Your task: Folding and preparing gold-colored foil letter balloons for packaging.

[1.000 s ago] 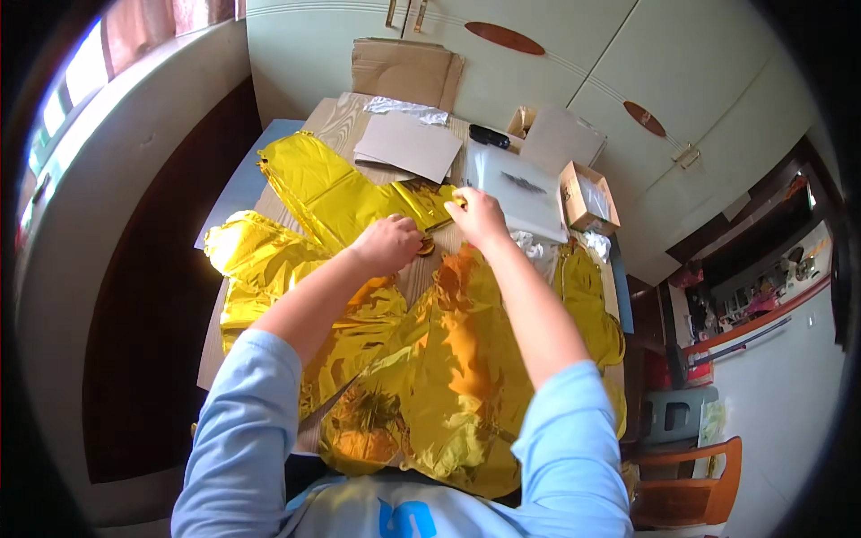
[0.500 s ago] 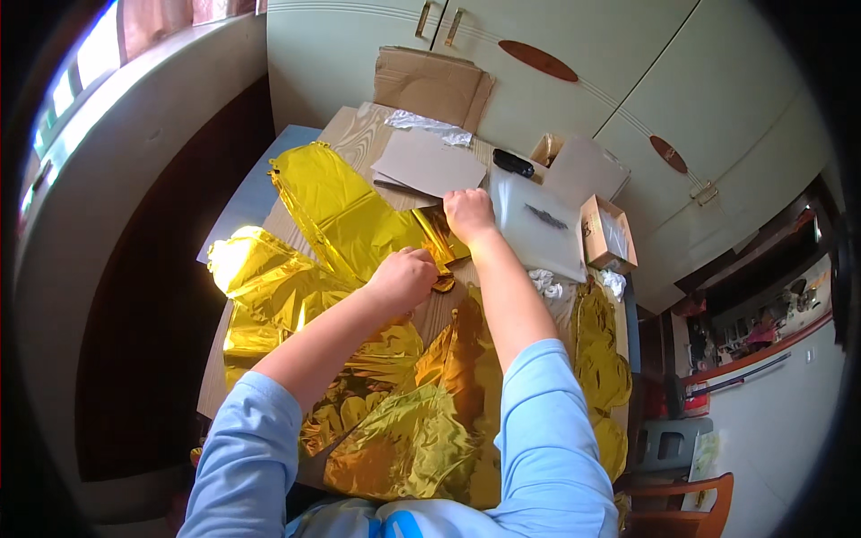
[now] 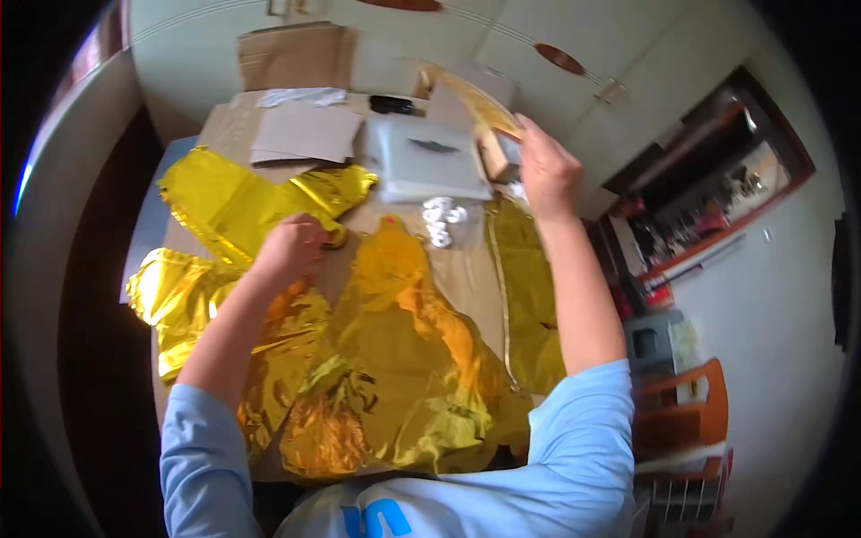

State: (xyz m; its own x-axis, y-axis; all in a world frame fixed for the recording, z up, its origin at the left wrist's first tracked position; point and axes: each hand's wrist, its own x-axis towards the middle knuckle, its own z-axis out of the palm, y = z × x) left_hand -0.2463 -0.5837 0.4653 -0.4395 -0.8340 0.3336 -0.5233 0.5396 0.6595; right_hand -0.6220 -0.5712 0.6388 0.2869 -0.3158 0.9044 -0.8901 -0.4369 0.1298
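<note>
Flat, crinkled gold foil balloons cover much of the table. My left hand (image 3: pixel 294 247) is closed at the edge of a folded gold foil balloon (image 3: pixel 215 197) on the left, pinching its end. Up at the right, my right hand (image 3: pixel 549 170) is raised above the table, fingers closed on one end of a blurred golden strip (image 3: pixel 480 103) that trails away to the upper left. Between my forearms lies a wide gold foil balloon (image 3: pixel 404 332), spread out and wrinkled. Another shiny one (image 3: pixel 193 300) sits beneath my left forearm, and a long one (image 3: pixel 526 287) lies beside my right forearm.
Grey cards (image 3: pixel 305 133), a clear plastic bag stack (image 3: pixel 421 161), a black object (image 3: pixel 392 105) and a small open box (image 3: pixel 500 154) stand toward the back. Crumpled white plastic (image 3: pixel 441 220) lies mid-table. Cardboard (image 3: pixel 296 58) leans on the cabinet; an orange chair (image 3: pixel 691 412) is right.
My right hand has swung up and right, pulling the golden strip away from my left hand. The view has turned to the right, and more of the wide balloon shows.
</note>
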